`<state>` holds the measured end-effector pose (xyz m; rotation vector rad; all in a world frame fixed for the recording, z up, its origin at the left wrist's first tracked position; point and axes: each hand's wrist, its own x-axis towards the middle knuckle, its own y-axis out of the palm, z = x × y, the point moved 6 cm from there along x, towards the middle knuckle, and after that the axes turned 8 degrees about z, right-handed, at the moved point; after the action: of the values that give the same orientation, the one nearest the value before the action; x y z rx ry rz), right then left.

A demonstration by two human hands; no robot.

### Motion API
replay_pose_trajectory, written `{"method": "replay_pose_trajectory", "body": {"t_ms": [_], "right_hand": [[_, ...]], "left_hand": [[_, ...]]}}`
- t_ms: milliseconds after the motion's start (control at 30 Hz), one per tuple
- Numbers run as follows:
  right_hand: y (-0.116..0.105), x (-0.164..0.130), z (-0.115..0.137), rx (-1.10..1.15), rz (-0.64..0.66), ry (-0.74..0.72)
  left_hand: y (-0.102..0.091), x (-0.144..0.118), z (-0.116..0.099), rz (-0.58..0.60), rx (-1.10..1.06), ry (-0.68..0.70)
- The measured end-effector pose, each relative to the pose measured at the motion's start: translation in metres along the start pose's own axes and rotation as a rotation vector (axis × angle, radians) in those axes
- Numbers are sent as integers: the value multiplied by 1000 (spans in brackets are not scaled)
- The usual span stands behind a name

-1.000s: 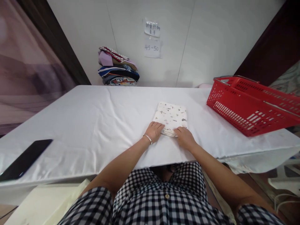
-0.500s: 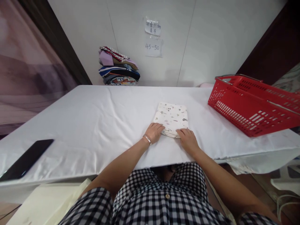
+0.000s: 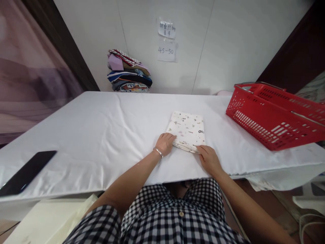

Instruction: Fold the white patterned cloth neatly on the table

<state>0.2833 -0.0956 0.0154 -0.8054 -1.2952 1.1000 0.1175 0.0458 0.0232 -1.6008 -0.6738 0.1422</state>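
A folded white cloth (image 3: 186,128) with a small scattered print lies on the white-covered table (image 3: 122,135) in front of me. Several layers show along its near edge. My left hand (image 3: 165,143), with a bracelet at the wrist, grips the near left corner, fingers closed round the layers. At the near right corner my right hand (image 3: 208,158) pinches the edge of the same cloth. The thumbs are mostly hidden from view.
To the right stands a red plastic basket (image 3: 274,118) with metal handles. A black phone-like slab (image 3: 29,173) lies at the table's left. Several folded fabrics (image 3: 129,73) are stacked by the wall at the back, left of two paper notes (image 3: 167,51).
My right hand has moved slightly right and toward me, drawing the cloth's near right corner with it. My left hand has shifted a little left along the near edge.
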Motion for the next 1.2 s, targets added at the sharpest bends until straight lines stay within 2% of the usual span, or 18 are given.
{"method": "replay_pose_trajectory", "body": {"t_ms": [133,267,333,433,500,600,967,1200], "right_hand": [[-9,5,4,90,-11,19],[-22,30,26,194,-28,-38],[-19,43,40,161,33,-85],[2,53,50,54,192,-96],[16,51,49,0,254,-92],[25,41,42,-38,252,-87],[8,9,14,-123,163,-47],[5,16,10,-119,135,-20]], "left_hand": [[-1,0,-1,-34,-8,35],[0,1,-1,-28,-9,38],[-1,1,-2,-25,-10,41],[-2,0,-2,-25,-13,42],[-2,0,-2,-22,-12,38],[-1,0,-1,-17,-14,40],[-1,1,1,-4,-48,32],[0,-1,5,-39,-87,25]]}}
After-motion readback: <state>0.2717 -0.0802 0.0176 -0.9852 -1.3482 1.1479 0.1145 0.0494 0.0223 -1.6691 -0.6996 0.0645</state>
